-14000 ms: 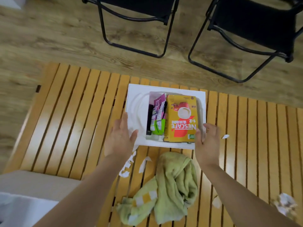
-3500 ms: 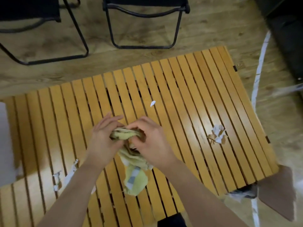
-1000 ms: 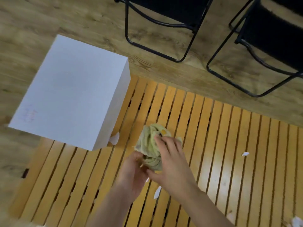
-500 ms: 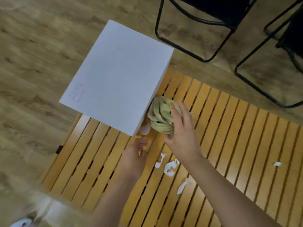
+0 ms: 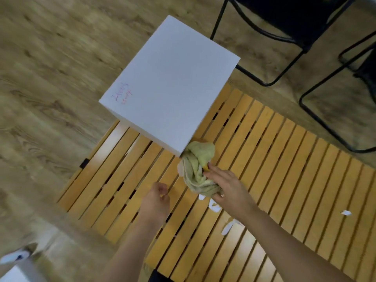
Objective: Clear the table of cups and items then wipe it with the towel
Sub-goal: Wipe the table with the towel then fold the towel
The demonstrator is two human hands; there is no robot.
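Right hand (image 5: 227, 186) grips bunched green terry towel (image 5: 198, 169) on slatted wooden table (image 5: 284, 159); left hand (image 5: 156, 200) loosely curled, empty.

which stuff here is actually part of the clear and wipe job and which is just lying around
Part of the job:
- green towel, bunched under the right hand
- slatted table
- white box standing on the table's far corner
- white paper scraps on the slats
- left hand, loosely curled, holding nothing visible

Just lying about:
- black chairs beyond the table
- wood floor
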